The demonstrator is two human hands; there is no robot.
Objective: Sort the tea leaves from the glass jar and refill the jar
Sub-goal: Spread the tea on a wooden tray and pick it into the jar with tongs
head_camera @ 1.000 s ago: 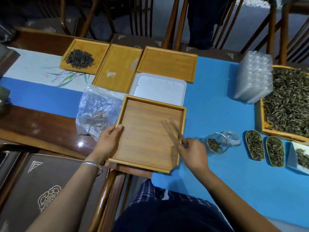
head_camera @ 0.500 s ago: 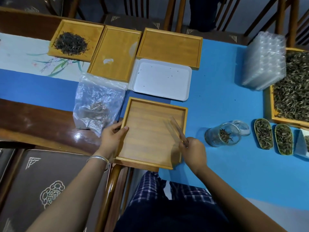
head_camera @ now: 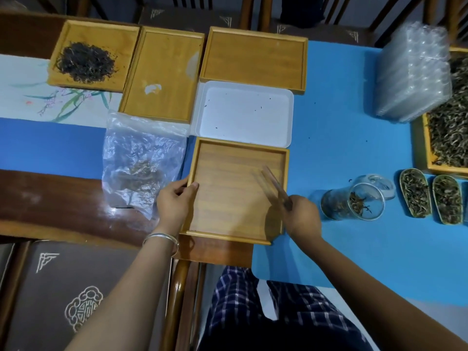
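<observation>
An empty wooden tray (head_camera: 228, 198) lies at the table's near edge. My left hand (head_camera: 174, 201) grips its left rim, thumb over the edge. My right hand (head_camera: 301, 216) holds bamboo tweezers (head_camera: 273, 184) whose tips point up-left over the tray's right part. A glass jar (head_camera: 352, 202) lies on its side on the blue mat right of the tray, with a few tea leaves inside. Its glass lid (head_camera: 382, 184) rests just behind it.
A white plastic tray (head_camera: 245, 115) lies behind the wooden one, with three more wooden trays beyond; the far-left tray (head_camera: 76, 29) holds dark tea (head_camera: 86, 62). A plastic bag (head_camera: 141, 160) lies left. Two scoops (head_camera: 415, 196) of leaves, a big tea tray (head_camera: 430, 163) and stacked clear containers (head_camera: 415, 72) stand right.
The view tilted down and shifted; the tray and both hands sit in nearly the same pose, with the tweezers still over the tray's right side. The jar has not moved.
</observation>
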